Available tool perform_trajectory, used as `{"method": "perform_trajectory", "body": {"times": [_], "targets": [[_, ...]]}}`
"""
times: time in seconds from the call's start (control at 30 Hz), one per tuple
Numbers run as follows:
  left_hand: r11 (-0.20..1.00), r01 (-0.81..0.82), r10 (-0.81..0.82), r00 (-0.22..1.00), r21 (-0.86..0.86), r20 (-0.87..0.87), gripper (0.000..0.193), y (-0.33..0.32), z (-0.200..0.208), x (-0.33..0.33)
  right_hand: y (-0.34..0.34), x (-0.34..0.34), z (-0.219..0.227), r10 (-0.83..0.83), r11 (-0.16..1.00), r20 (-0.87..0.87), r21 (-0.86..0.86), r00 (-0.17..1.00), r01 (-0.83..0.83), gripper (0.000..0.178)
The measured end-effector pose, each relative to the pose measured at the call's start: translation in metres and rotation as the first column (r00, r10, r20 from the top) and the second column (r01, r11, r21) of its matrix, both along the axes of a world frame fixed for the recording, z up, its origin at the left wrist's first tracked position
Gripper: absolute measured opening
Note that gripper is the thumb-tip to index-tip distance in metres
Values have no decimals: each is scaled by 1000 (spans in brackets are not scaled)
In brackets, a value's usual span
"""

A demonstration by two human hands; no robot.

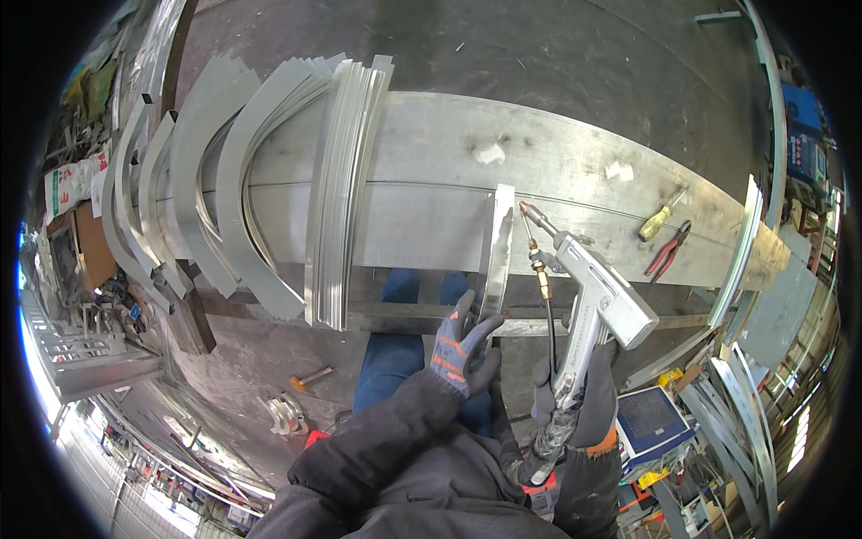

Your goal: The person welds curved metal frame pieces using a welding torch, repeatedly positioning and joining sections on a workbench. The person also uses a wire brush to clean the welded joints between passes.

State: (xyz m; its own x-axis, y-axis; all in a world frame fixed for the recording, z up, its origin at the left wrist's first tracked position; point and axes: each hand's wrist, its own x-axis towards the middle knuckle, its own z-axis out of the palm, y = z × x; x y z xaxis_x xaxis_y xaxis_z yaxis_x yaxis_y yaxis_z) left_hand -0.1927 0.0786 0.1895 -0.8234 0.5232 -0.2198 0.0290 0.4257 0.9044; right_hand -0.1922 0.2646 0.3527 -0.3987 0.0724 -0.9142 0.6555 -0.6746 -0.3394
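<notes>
A bent metal strip (pixel 496 256) lies across the near half of the metal-topped bench, its near end jutting past the edge. My left hand (pixel 462 352), in a grey glove with orange stripes, grips that near end between thumb and fingers. In my gloved right hand (pixel 584 386) is a silver handheld welding gun (pixel 597 296), held by its handle. The gun's copper nozzle points to the strip's far end, a small gap apart from it. Below the nozzle runs a thin brass-fitted wire feed tube (pixel 543 278). Part of my right hand is hidden behind the handle.
On the bench's left stand a stack of straight metal strips (pixel 346 189) and several curved strips (pixel 256 180). To the right lie a yellow screwdriver (pixel 657 221) and red-handled pliers (pixel 668 251). A hammer (pixel 311 378) rests on the floor. A blue-framed box (pixel 654 424) stands at lower right.
</notes>
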Motion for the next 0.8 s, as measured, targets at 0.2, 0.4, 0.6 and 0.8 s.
{"method": "perform_trajectory", "body": {"times": [0.2, 0.4, 0.6, 0.8], "targets": [[1000, -11, 10, 998, 11, 60, 60, 1, 2, -1, 2, -11, -2, 6, 1000, 49, 20, 999, -7, 83], [999, -14, 9, 990, 34, 142, 60, 0, 2, -3, 2, -14, -1, -12, 1000, 45, 4, 999, 12, 83], [1000, -15, 12, 994, 25, 108, 59, -1, 3, -4, 3, -12, -1, -1, 1000, 83, 2, 997, 1, 85], [999, -10, 7, 996, 35, 93, 58, -1, 3, -4, 4, -11, -4, 4, 1000, 47, 8, 999, -5, 84]]}}
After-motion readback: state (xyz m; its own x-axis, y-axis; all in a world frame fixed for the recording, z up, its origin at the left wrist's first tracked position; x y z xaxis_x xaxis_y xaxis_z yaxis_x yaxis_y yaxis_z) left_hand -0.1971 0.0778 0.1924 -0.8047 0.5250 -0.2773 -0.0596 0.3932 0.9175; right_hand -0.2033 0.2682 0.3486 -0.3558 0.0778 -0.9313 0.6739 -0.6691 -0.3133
